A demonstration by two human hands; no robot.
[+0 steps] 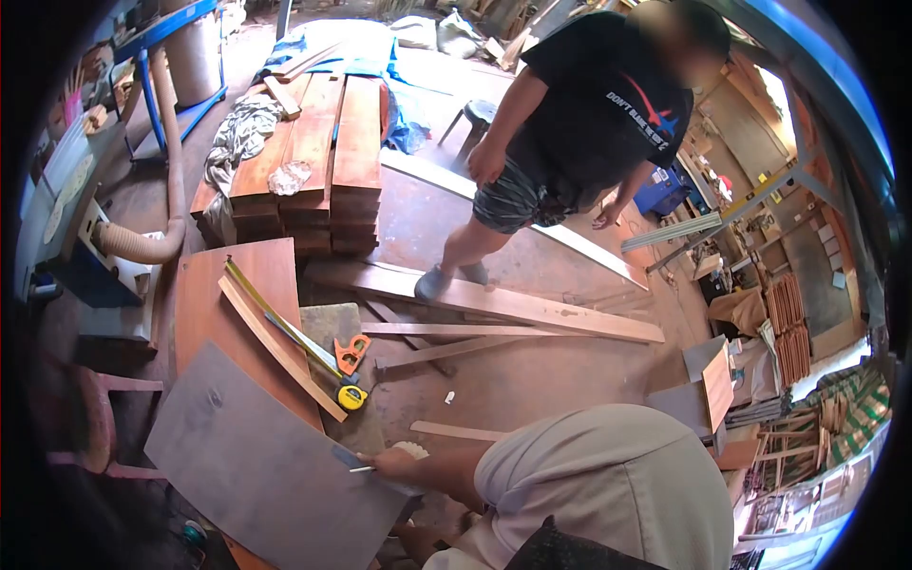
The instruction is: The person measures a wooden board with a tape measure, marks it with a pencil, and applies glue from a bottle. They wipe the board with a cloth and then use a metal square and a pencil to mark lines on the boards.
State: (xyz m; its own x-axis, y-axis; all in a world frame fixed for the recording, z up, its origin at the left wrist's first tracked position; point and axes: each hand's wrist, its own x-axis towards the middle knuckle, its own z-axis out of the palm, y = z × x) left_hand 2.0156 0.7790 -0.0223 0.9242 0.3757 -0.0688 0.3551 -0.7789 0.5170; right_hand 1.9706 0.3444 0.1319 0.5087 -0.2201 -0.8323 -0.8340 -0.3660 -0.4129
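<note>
My right hand (388, 463) is closed on a thin white stick (360, 469) over the right edge of a large grey-brown panel (271, 451). A dark blue-grey flat piece (347, 456) lies at the fingertips. Lower down, what shows of my left hand (416, 540) is a dim patch of skin near the panel's lower right edge, its fingers hidden. Beyond the panel, a yellow tape measure (351, 396) has its blade drawn out along a narrow wood strip (280, 347). Beside it lies an orange square (352, 354). Both wood strip and blade cross a reddish board (242, 285).
Another person (608, 114) stands across from me, a foot by a long plank (494, 302). Narrow strips (456, 330) lie on the floor. Thick boards (309, 133) are stacked behind, left of centre. A machine with a hose (142, 242) stands left; a pink chair frame (100, 418) is nearer.
</note>
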